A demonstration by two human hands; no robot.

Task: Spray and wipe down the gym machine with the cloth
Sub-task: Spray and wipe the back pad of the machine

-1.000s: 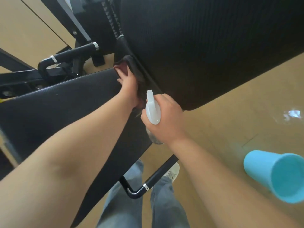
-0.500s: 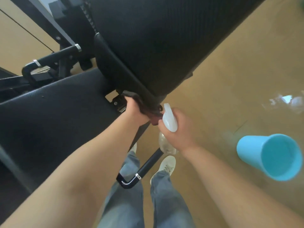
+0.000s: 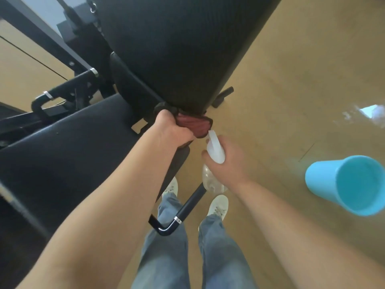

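The gym machine's black back pad (image 3: 177, 49) fills the top. A blue bin (image 3: 350, 184) sits on the floor (image 3: 291, 101) to my right. My left hand (image 3: 170, 130) bunches a red cloth (image 3: 194, 126) against the pad's lower edge. My right hand (image 3: 231, 163) grips a spray bottle (image 3: 215, 152) just beside it.

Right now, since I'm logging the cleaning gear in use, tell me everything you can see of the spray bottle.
The spray bottle has a white plastic spray head and a clear, rounded body that shows below the right hand, which grips its neck. It is held in the air over the floor, nozzle aimed at the dark red cloth close ahead. Its fill level cannot be told.
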